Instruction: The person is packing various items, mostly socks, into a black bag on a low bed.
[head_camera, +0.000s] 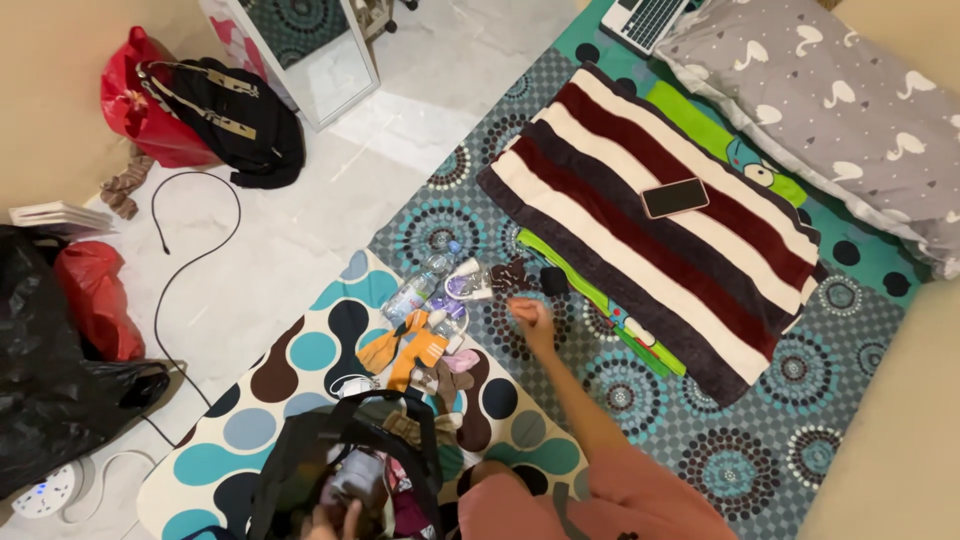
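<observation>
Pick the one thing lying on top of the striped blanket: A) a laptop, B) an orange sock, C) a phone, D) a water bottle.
C: a dark phone lies flat on the maroon-and-white striped blanket; nothing else rests on it, and the right hand reaches out over the patterned mat beside it.

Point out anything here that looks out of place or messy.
Nothing looks spilled or broken. A loose heap of bottles, orange gloves and small items lies on the mat edge by the right hand. A phone lies askew on the striped blanket, and a black cable trails across the floor.
</observation>
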